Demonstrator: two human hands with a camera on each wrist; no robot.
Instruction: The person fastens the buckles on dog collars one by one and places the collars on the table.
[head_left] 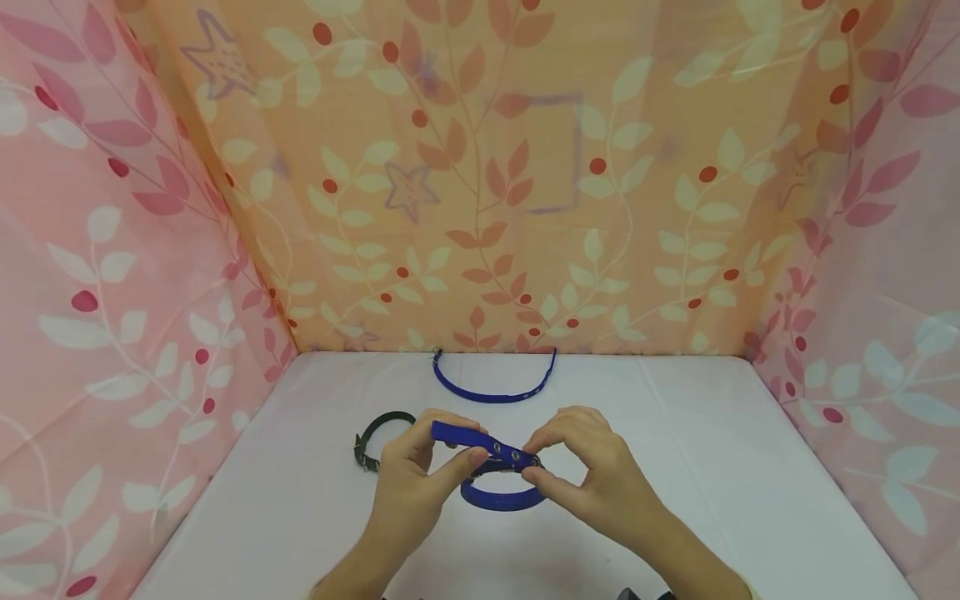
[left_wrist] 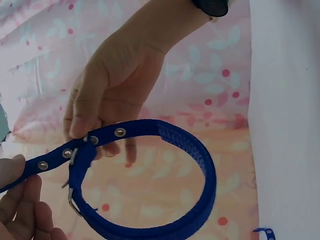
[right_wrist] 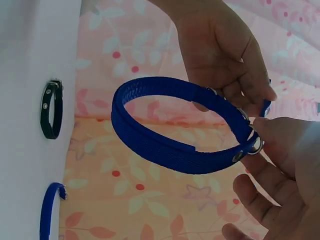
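Above the white table both hands hold a blue collar with metal eyelets, bent into a loop. My left hand pinches the free strap end between thumb and fingers. My right hand pinches the strap at the metal buckle. The strap end passes through the buckle. In the wrist views the collar's loop hangs free in the air between the two hands.
A second blue collar lies open at the back edge of the table. A dark collar lies just left of my left hand. Leaf-patterned cloth walls enclose the table on three sides.
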